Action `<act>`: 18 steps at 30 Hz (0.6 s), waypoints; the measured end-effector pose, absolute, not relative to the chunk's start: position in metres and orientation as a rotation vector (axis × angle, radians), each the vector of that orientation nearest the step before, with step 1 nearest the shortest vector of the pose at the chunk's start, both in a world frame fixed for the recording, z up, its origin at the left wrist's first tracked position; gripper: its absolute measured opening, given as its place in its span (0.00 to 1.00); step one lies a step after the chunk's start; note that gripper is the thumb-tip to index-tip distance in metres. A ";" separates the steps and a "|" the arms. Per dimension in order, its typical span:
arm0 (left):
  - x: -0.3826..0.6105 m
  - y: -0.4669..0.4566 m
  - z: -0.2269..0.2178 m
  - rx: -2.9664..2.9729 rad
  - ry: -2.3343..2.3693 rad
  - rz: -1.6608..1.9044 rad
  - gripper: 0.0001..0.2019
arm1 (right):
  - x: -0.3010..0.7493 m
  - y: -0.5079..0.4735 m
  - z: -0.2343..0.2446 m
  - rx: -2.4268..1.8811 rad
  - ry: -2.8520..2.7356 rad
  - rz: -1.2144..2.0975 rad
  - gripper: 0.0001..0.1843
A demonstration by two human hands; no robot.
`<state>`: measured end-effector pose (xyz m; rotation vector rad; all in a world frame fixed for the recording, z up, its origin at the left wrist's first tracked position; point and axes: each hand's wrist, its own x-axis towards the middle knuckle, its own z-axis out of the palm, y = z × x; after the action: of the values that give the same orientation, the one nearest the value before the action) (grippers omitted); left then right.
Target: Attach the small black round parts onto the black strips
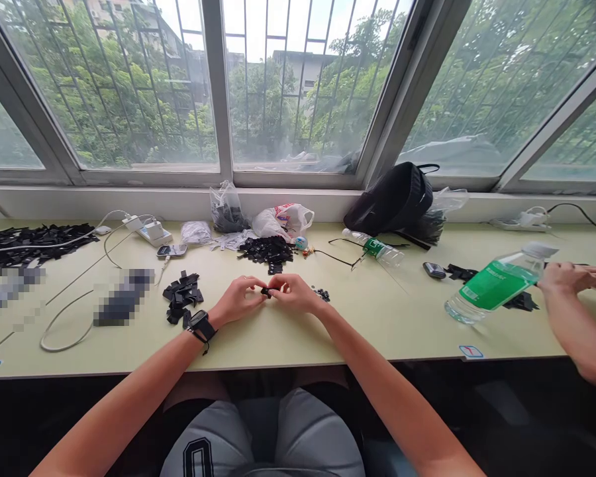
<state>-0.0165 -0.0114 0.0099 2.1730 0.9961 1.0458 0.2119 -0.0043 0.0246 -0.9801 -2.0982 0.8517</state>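
Observation:
My left hand point(236, 299) and my right hand point(293, 293) meet above the pale green table point(377, 331). Their fingertips pinch a small black piece point(267, 292) between them, and most of it is hidden by my fingers. A black watch point(201, 326) sits on my left wrist. Closest to my left hand lies a heap of black fabric-like pieces point(181, 296). Just beyond my fingers is a larger black heap point(267, 253). Tiny black bits point(321, 294) lie near my right hand.
Another person's hand point(566, 278) is at the right, beside a tilted water bottle with a green label point(499, 286). Along the back stand a black bag point(390, 199), plastic bags point(227, 209), and a power strip point(146, 229). Cables, glasses and windows lie beyond.

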 end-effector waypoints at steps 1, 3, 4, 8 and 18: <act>-0.016 -0.011 0.010 2.144 0.995 1.054 0.12 | 0.212 -0.003 0.025 -0.983 -2.083 0.872 0.07; -0.015 -0.012 0.013 2.073 1.001 1.056 0.14 | 0.213 -0.003 0.027 -0.992 -2.051 0.893 0.08; -0.014 -0.012 0.014 2.036 1.009 1.046 0.15 | 0.213 -0.003 0.028 -0.996 -2.034 0.910 0.09; -0.014 -0.013 0.022 1.925 0.990 0.990 0.20 | 0.214 -0.004 0.031 -0.985 -1.957 1.048 0.11; -0.017 -0.009 0.026 1.780 0.946 0.963 0.21 | 0.215 -0.007 0.040 -0.945 -1.871 1.253 0.14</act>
<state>-0.0169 -0.0085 0.0262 1.7803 0.9461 0.9629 0.2149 -0.0075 0.0396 -0.9447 -1.8708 1.2533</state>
